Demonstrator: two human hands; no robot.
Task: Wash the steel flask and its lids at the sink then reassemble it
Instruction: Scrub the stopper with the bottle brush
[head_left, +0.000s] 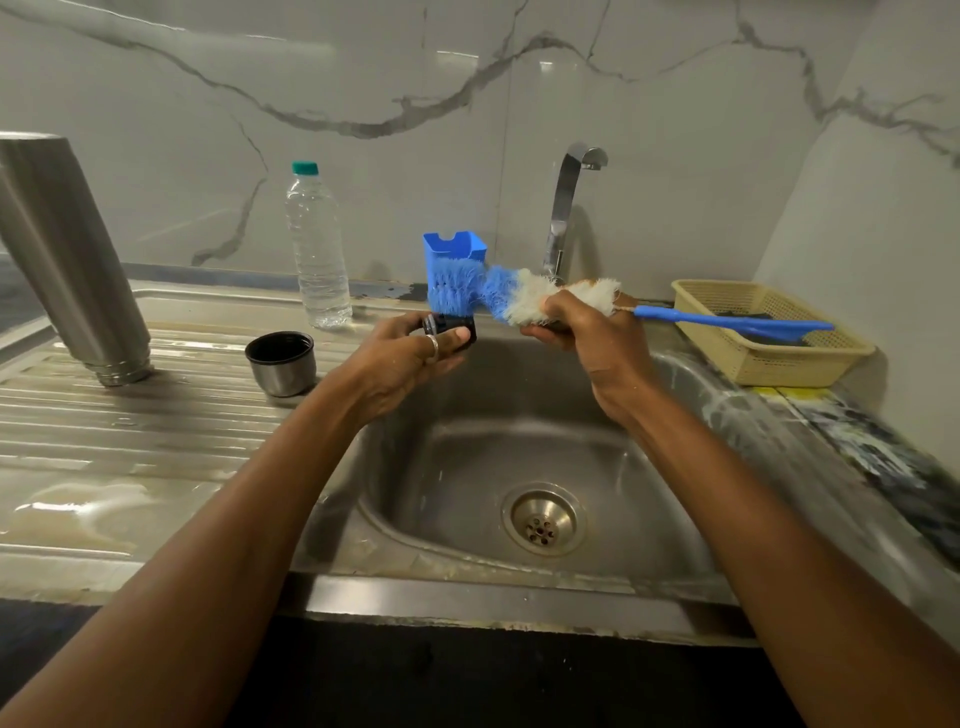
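Note:
The steel flask (62, 249) stands upside down on the ribbed drainboard at the far left. Its steel cup lid (281, 364) sits open side up on the drainboard nearer the basin. My left hand (410, 358) grips the small black inner lid (451, 328) above the left rim of the sink (519, 457). My right hand (582, 332) is closed around the bristle part of a blue and white bottle brush (498, 293). The brush's blue tip bristles press against the black lid. Its blue handle sticks out to the right.
A clear plastic water bottle (318, 249) with a teal cap stands at the back of the drainboard. A blue holder (457, 249) stands behind the brush. The chrome tap (563, 208) rises behind the basin, no water running. A beige basket (763, 332) sits at the right.

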